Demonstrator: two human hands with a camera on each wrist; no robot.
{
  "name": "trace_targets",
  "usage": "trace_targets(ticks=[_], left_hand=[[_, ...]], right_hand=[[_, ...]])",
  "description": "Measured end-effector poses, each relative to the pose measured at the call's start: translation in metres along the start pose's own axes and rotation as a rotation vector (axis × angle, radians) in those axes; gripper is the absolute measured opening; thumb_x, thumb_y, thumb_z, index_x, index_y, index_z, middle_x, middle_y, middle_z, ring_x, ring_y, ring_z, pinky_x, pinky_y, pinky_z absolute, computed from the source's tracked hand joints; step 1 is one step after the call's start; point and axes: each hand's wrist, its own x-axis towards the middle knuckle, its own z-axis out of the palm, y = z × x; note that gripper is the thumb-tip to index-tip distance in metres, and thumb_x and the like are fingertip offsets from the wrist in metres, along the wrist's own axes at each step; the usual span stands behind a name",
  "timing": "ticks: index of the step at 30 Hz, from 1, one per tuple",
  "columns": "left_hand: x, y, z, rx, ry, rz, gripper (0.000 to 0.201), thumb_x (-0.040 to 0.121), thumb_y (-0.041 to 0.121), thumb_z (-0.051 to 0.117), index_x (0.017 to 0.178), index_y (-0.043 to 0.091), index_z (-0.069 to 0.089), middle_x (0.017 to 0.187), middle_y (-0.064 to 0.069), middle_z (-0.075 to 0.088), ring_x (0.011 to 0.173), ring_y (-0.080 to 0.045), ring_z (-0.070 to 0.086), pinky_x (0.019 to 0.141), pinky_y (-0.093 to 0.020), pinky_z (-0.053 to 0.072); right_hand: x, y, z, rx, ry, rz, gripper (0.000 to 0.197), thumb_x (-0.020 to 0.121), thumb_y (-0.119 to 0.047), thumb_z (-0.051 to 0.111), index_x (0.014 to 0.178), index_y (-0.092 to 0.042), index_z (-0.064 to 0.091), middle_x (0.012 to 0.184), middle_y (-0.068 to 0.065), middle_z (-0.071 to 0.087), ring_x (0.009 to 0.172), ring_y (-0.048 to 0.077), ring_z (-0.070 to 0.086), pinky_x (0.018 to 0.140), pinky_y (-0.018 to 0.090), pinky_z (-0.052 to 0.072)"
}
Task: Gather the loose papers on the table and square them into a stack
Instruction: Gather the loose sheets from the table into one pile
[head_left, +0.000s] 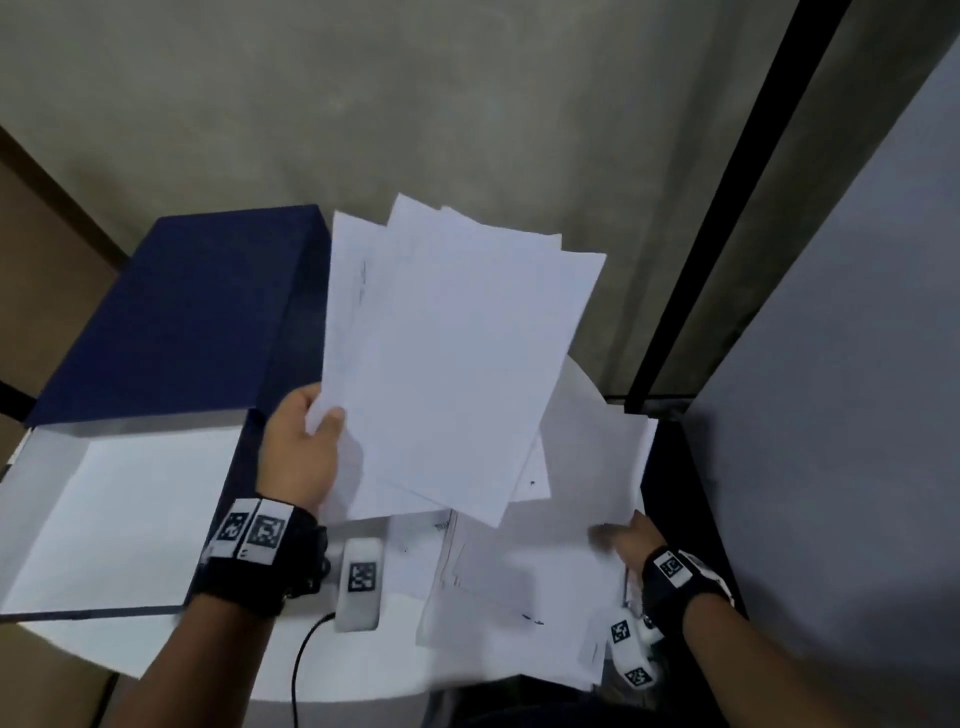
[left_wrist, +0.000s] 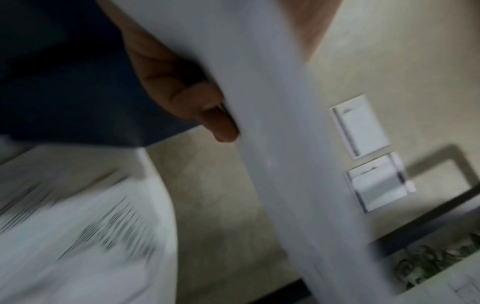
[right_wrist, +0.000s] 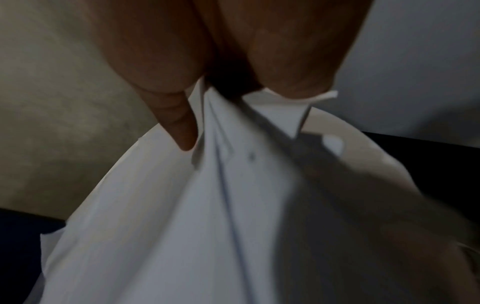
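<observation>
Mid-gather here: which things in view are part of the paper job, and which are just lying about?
Part of the job:
- fanned sheets, held up by the left hand
- loose papers on the table, where the right hand grips several sheets

Just lying about:
- open blue box and its lid
- white tagged device with a black cable

Thin, matt white paper sheets (head_left: 447, 364); a smooth white tabletop (head_left: 374, 670); a matt navy cardboard box (head_left: 171, 317); a rough grey concrete-like wall (head_left: 467, 104).
</observation>
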Motion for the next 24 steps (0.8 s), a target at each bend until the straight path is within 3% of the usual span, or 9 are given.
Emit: trace_targets(ticks=[3, 5, 8, 10, 12, 14, 17, 20, 24], left_hand=[[-0.016, -0.047, 0.041, -0.156, -0.256, -0.168, 0.035, 0.088, -0.009, 0.055, 0.119, 0.006, 0.052, 0.113, -0.008, 0.060, 0.099, -0.021, 0.056, 0.082, -0.028, 0.046], [-0.025, -0.088, 0.069, -0.121, -0.493, -0.307, 0.054, 0.082, -0.014, 0.058, 0.129, 0.009, 0.043, 0.123, -0.009, 0.057, 0.108, -0.021, 0.055, 0.090, -0.033, 0.047], [-0.035, -0.138, 0.104, 0.103, -0.708, -0.395, 0.067, 0.078, 0.001, 0.061, 0.138, 0.016, 0.035, 0.136, -0.016, 0.050, 0.116, -0.026, 0.053, 0.097, -0.035, 0.046], [-0.041, -0.155, 0.120, 0.260, -0.752, -0.365, 0.070, 0.081, 0.008, 0.059, 0.144, 0.021, 0.030, 0.141, -0.014, 0.046, 0.126, -0.028, 0.049, 0.100, -0.031, 0.044], [-0.047, -0.155, 0.131, 0.291, -0.835, -0.324, 0.068, 0.083, 0.013, 0.059, 0.144, 0.023, 0.031, 0.136, -0.007, 0.051, 0.126, -0.027, 0.050, 0.101, -0.030, 0.044], [-0.053, -0.151, 0.140, 0.340, -0.919, -0.283, 0.048, 0.087, 0.024, 0.060, 0.132, 0.019, 0.043, 0.121, 0.000, 0.059, 0.114, -0.023, 0.057, 0.094, -0.029, 0.046], [-0.048, -0.144, 0.134, 0.543, -0.770, -0.176, 0.018, 0.093, 0.037, 0.050, 0.096, 0.020, 0.054, 0.094, 0.002, 0.063, 0.087, -0.018, 0.056, 0.075, -0.025, 0.041], [-0.028, -0.159, 0.113, 0.568, -0.486, -0.257, 0.024, 0.091, 0.032, 0.051, 0.109, 0.020, 0.060, 0.112, -0.005, 0.067, 0.098, -0.024, 0.061, 0.087, -0.028, 0.048], [-0.002, -0.179, 0.086, 0.440, -0.242, -0.525, 0.049, 0.085, 0.021, 0.061, 0.131, 0.011, 0.049, 0.136, -0.019, 0.047, 0.125, -0.035, 0.047, 0.106, -0.039, 0.040]], right_hand=[[-0.003, -0.003, -0.003, 0.063, -0.039, 0.038, 0.034, 0.086, 0.001, 0.064, 0.117, 0.014, 0.056, 0.084, 0.013, 0.064, 0.078, 0.027, 0.060, 0.077, 0.041, 0.049], [-0.008, -0.007, -0.006, 0.131, -0.013, 0.103, 0.045, 0.096, -0.023, 0.054, 0.129, 0.006, 0.050, 0.107, 0.011, 0.058, 0.098, 0.026, 0.055, 0.094, 0.041, 0.044], [-0.005, 0.000, -0.013, 0.307, -0.059, 0.152, 0.060, 0.094, -0.059, 0.040, 0.129, -0.013, 0.055, 0.125, 0.010, 0.057, 0.120, 0.029, 0.053, 0.104, 0.040, 0.038], [-0.002, 0.006, -0.010, 0.414, -0.132, 0.172, 0.060, 0.081, -0.069, 0.053, 0.120, -0.024, 0.063, 0.125, 0.002, 0.062, 0.119, 0.026, 0.055, 0.109, 0.042, 0.037], [0.002, 0.011, -0.009, 0.314, -0.146, 0.100, 0.059, 0.070, -0.055, 0.077, 0.119, -0.024, 0.064, 0.125, 0.000, 0.065, 0.117, 0.023, 0.059, 0.110, 0.046, 0.039], [0.000, 0.012, -0.007, 0.124, -0.113, 0.000, 0.032, 0.074, -0.022, 0.082, 0.102, -0.022, 0.067, 0.119, 0.006, 0.068, 0.108, 0.027, 0.064, 0.104, 0.049, 0.045], [-0.002, 0.010, -0.007, 0.005, -0.074, -0.038, 0.028, 0.079, 0.002, 0.072, 0.098, -0.018, 0.066, 0.109, 0.009, 0.068, 0.102, 0.029, 0.063, 0.102, 0.048, 0.046], [0.002, 0.013, -0.008, -0.058, -0.051, -0.042, 0.036, 0.081, 0.004, 0.069, 0.116, -0.004, 0.062, 0.104, 0.010, 0.066, 0.099, 0.028, 0.062, 0.100, 0.044, 0.047], [0.004, 0.011, -0.007, -0.100, -0.036, -0.044, 0.036, 0.080, 0.001, 0.071, 0.115, -0.004, 0.063, 0.105, 0.011, 0.067, 0.100, 0.029, 0.064, 0.099, 0.045, 0.048]])
